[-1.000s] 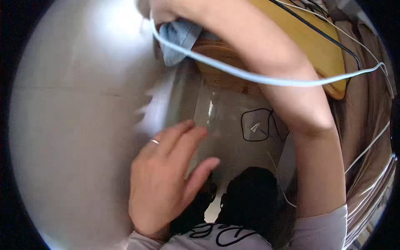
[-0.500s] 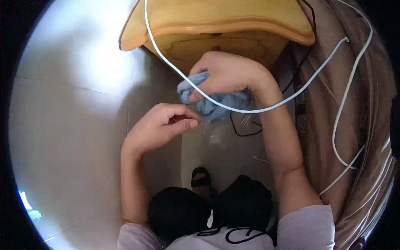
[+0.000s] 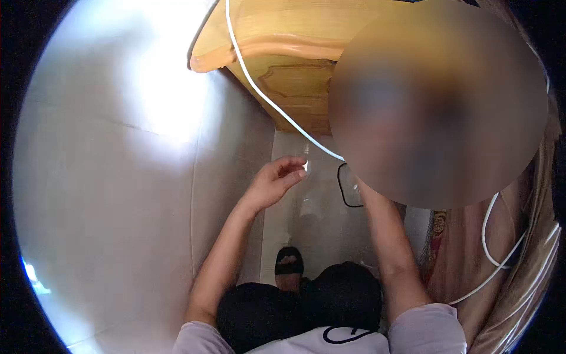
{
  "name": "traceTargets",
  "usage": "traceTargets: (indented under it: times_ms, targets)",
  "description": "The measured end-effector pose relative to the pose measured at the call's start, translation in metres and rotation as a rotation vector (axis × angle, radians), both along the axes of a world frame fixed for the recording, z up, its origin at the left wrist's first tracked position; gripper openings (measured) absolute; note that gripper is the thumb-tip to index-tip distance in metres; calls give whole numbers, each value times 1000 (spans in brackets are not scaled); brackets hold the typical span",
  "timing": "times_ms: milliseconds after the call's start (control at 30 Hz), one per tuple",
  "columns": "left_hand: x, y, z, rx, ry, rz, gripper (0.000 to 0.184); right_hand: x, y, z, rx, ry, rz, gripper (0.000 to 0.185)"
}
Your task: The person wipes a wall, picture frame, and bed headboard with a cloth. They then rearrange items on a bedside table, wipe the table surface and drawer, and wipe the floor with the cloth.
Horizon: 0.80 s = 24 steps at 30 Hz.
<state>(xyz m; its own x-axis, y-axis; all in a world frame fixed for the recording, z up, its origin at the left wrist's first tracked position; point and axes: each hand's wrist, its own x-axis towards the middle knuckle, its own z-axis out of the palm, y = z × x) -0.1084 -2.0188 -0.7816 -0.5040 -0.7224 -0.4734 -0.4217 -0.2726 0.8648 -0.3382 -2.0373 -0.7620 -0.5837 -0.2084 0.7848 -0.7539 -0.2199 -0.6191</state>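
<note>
Head view: the left hand [image 3: 277, 182] is hovering over the tiled floor [image 3: 130, 206], fingers loosely curling, a gap showing between thumb and forefinger. The right forearm [image 3: 389, 242] is running up into a big round blur [image 3: 439, 112] that's swallowing the right hand, so honestly I can't tell if it's gripping anything. There's a bluish smudge [image 3: 383, 88] showing in there too, no idea what it is. Either way, the hands are sitting apart.

The yellow wooden cabinet [image 3: 283, 23] is standing just beyond the left hand, its right part disappearing behind the blur. A white cable [image 3: 283, 115] is drooping across it, passing above the left hand and vanishing into the blur. A thin black cord [image 3: 348, 205] is lying on the floor between left hand and right forearm. Brown fabric [image 3: 466, 248] is draping right of that forearm. Closer in than the left hand, a black sandal [image 3: 289, 268] is showing.
</note>
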Motion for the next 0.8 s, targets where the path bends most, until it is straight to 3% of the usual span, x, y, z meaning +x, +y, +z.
traceTargets:
  times_ms: [67,167,233,333,400,500,667,800]
  targets:
    - [-9,-6,-14,46,78,135,40,30,-16,6,76,219,150,45]
    - [-13,-15,-38,94,70,218,40,48,-25,20,194,440,107,41]
    - [-21,-24,-45,112,61,248,41,30,-20,13,211,461,165,40]
    - [-45,-45,-21,-56,272,392,42,-6,-3,-4,244,490,287,37]
    - [-66,-57,21,-162,377,411,48,-22,3,-33,205,158,138,40]
    - [-98,-66,67,-169,320,397,49,-38,18,-45,192,13,31,38]
    - [-105,-75,70,-206,154,385,51,-45,29,-6,117,-48,-27,37]
    - [-109,-61,77,-209,265,448,49,-46,32,30,74,-190,50,37]
